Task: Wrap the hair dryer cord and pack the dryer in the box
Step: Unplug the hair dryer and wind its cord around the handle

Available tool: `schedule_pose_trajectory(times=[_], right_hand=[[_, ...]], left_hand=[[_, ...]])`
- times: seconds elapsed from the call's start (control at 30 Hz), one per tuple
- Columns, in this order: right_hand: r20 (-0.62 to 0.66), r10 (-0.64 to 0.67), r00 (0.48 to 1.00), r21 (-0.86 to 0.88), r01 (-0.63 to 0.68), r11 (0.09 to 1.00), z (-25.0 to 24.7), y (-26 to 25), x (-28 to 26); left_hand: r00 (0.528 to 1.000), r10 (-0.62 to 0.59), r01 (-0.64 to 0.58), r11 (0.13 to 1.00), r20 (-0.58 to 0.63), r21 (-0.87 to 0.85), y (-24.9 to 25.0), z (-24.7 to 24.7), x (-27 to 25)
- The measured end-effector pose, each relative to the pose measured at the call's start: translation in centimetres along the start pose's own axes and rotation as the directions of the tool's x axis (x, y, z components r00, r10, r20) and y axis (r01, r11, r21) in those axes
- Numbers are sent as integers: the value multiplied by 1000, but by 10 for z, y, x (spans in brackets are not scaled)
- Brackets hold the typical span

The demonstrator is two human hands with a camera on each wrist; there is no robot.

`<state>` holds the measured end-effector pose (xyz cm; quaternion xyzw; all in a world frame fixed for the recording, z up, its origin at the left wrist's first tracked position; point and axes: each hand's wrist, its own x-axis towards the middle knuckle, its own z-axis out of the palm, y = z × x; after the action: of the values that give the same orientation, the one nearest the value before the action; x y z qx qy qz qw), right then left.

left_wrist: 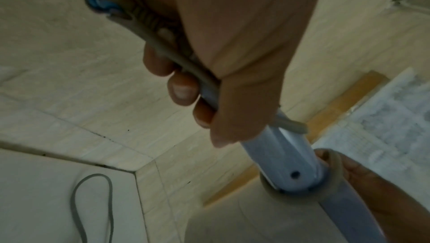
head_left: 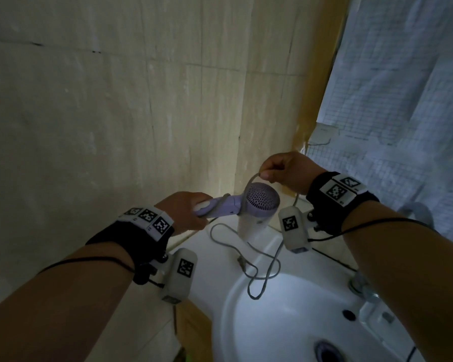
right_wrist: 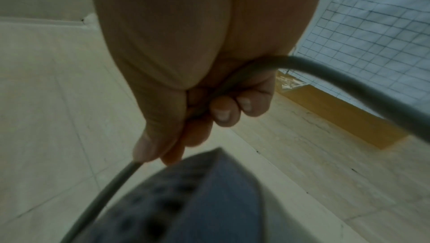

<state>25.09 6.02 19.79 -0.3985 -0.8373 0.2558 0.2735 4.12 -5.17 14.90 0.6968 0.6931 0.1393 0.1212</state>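
Note:
A lilac and white hair dryer [head_left: 259, 202] hangs in the air above the back of the sink, its perforated rear grille facing me. My left hand [head_left: 183, 212] grips its lilac handle [left_wrist: 281, 156], with a stretch of cord pressed under the fingers [left_wrist: 184, 88]. My right hand [head_left: 285, 171] pinches the grey cord [head_left: 251, 178] just above the dryer head; the cord [right_wrist: 337, 75] runs through the curled fingers. A turn of cord lies round the handle's base [left_wrist: 335, 166]. The loose cord [head_left: 256, 259] trails onto the sink. No box is in view.
A white sink [head_left: 285, 322] lies below the hands, with a metal tap [head_left: 364, 288] at its right and the drain [head_left: 327, 354] at the bottom. Beige tiled wall [head_left: 115, 126] stands close behind. A gridded sheet [head_left: 403, 100] covers the right side.

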Motion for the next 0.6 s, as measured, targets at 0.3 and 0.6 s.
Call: schedule_pose_trajectory(times=[0.3,0.6], right_hand=[[71,80,994,189,-92,978,-2,16,-3],[191,254,948,174,-287,942,17,21,-12]], left_hand=[[997,46,-32,981,68,-192,-13,-7,-11],[999,41,-25,926,35,-376,-17,-2,-18]])
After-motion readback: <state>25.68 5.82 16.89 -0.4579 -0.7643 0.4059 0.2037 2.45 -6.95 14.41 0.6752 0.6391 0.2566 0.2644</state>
